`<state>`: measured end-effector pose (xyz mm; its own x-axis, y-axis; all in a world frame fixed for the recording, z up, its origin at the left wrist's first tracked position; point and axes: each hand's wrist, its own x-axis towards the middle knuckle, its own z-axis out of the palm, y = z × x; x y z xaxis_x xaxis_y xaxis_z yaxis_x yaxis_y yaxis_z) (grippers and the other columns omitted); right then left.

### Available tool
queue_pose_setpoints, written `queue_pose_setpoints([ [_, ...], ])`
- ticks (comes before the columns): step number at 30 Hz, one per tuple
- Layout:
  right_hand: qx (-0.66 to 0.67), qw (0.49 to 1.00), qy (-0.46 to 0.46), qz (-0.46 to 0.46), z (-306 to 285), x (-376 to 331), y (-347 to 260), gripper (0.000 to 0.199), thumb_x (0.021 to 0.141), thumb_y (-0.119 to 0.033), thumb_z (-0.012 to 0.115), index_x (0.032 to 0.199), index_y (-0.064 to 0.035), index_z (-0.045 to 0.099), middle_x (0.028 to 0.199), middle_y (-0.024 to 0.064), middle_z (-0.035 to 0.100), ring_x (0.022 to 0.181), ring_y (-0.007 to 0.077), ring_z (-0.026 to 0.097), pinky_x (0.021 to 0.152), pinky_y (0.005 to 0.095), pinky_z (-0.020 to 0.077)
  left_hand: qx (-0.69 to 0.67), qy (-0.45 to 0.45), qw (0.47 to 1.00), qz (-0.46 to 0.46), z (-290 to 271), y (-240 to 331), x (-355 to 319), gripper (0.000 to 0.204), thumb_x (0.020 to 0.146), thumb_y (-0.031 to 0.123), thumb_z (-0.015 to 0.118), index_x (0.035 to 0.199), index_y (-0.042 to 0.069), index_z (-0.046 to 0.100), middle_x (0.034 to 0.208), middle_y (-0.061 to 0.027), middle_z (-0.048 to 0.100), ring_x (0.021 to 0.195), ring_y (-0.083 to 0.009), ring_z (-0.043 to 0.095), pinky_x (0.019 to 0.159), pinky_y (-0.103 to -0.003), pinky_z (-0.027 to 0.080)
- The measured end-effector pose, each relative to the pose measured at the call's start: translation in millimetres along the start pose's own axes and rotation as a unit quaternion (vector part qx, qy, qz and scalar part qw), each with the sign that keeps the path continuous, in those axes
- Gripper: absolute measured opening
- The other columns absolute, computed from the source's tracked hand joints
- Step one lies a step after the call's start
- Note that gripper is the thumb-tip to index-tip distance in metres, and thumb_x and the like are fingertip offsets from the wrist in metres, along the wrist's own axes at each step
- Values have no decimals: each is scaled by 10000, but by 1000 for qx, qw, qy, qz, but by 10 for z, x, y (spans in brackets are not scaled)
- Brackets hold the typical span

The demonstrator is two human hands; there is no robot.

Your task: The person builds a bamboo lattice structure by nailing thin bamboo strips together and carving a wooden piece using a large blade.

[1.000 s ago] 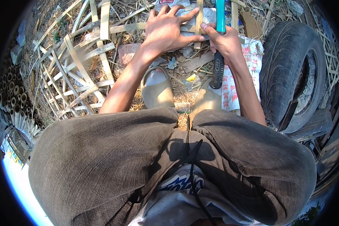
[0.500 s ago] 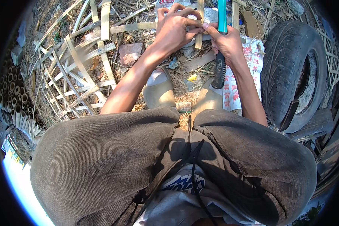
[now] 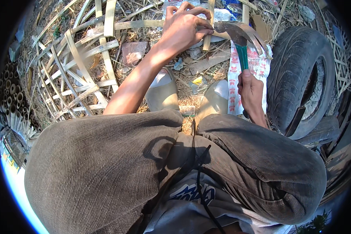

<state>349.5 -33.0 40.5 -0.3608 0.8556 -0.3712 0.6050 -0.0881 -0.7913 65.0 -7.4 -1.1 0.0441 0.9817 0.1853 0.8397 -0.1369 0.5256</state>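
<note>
Left hand (image 3: pixel 185 28) at a bamboo strip (image 3: pixel 207 42), its exact grip unclear; right hand (image 3: pixel 252 91), grip closed around a green-handled hammer (image 3: pixel 241 50).

right hand (image 3: pixel 251 91): lower now, closed round the hammer (image 3: pixel 241 52) well below the wooden strip (image 3: pixel 207 42); its thumb no longer meets the left fingertips.
hammer: swung round — metal head (image 3: pixel 231 31) and curved claw (image 3: pixel 261 43) come into view, the near end by those fingertips, contact unclear; the teal handle no longer runs up past the top edge.
left hand (image 3: pixel 183 28): fanned out a second ago, now bent, fingertips gathered at the strip.
right sandal (image 3: pixel 213 100): clear of the black grip.
blue wrapper (image 3: pixel 233 7): uncovered near the top.
</note>
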Motion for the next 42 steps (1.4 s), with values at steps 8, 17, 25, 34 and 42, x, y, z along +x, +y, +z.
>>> queue_pose_setpoints([
  [8,21,997,9,71,176,-3,-33,666,1054,-607,427,721,-38,520,574,-25,407,502,72,379,459,246,290,-1,-6,1000,10,-29,-1,-5,176,830,386,778,949,271,839,1202,134,698,1196,-212,541,1040,-460,319],
  [17,58,997,46,-1,115,-86,-74,630,1085,-537,415,708,-41,512,581,-10,438,509,77,394,463,258,295,12,-12,1000,10,5,-32,-17,233,816,428,785,994,285,832,1225,128,693,1193,-223,543,1016,-466,355],
  [25,10,999,23,33,181,-99,-61,608,1106,-470,414,699,-33,525,571,-7,460,516,74,401,473,277,312,24,-33,998,51,-154,-56,11,602,852,496,732,1351,169,656,1243,-59,648,1087,-265,621,920,-468,484],
  [34,-49,999,21,-5,71,-51,-214,574,1098,-450,444,809,18,608,542,100,534,480,192,552,487,376,411,7,-95,994,43,-287,0,30,658,816,387,750,1393,99,620,1513,-145,477,1408,-400,418,1135,-615,363],
  [42,-82,994,35,-55,22,-103,-402,598,1110,-454,406,775,0,601,580,5,495,535,86,454,481,285,351,39,-160,986,15,-211,-54,54,931,794,543,775,1562,159,416,1679,-133,230,1438,-382,430,1037,-422,544],
])
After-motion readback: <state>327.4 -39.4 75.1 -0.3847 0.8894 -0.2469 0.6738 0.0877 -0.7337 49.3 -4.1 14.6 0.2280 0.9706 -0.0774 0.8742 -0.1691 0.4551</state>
